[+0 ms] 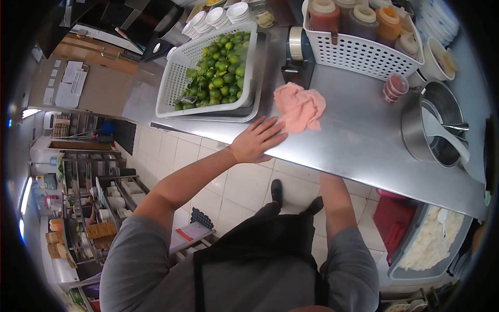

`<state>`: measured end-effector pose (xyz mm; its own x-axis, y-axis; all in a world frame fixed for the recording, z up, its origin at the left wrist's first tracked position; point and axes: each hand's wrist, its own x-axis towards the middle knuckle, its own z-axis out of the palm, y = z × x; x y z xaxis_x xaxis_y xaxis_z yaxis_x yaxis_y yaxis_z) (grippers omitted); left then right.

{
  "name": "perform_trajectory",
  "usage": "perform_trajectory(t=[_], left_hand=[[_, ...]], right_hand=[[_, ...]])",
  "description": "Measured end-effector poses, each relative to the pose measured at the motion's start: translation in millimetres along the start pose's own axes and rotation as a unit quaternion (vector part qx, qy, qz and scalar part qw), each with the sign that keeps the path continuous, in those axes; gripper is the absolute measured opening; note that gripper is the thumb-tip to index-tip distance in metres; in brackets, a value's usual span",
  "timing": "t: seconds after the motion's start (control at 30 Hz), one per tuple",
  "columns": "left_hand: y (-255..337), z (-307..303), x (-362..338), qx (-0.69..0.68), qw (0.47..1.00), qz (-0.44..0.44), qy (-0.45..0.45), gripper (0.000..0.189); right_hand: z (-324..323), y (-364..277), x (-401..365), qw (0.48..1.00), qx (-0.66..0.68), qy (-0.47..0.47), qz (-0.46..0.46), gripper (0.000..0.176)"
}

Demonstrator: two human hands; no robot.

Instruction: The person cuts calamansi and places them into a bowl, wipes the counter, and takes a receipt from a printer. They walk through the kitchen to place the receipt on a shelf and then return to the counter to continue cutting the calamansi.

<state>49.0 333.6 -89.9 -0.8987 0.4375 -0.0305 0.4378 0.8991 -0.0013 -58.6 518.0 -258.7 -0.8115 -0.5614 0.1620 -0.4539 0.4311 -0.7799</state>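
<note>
Pink cloth lies crumpled on the steel table, just above the middle of the frame, and it's the closest thing to the left hand. Starting nearest, at the bottom of the frame, there's a grey shirt and a dark apron, with pale floor tiles beyond them. At lower right, tucked under the table, a tub of white rice shows.

Up to the table edge now: the left hand lies flat on the steel, fingers spread, fingertips just short of the cloth's lower left corner, not quite touching it as far as I can see. The right arm runs up and slips beneath the table edge. The right hand is hidden there, so I cannot tell whether it is spread or pressed together.

Further back, to the left of the cloth, a white basket is piled with green limes. Over at the right edge sits a metal pot with a ladle resting in it, and a small cup of red sauce stands just above it. At the top, a second white basket holds sauce bottles, and stacks of small white bowls stand behind the limes.
</note>
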Motion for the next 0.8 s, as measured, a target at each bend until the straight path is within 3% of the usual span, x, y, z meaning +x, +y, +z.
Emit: perform_trajectory(t=[0.8], left_hand=[[1.2,-5.7,-3.9,0.007,1.0,0.0,0.0,0.086]], right_hand=[[-45.5,-58.6,-0.4,0.991,-0.028,-0.095,-0.088,0.026]])
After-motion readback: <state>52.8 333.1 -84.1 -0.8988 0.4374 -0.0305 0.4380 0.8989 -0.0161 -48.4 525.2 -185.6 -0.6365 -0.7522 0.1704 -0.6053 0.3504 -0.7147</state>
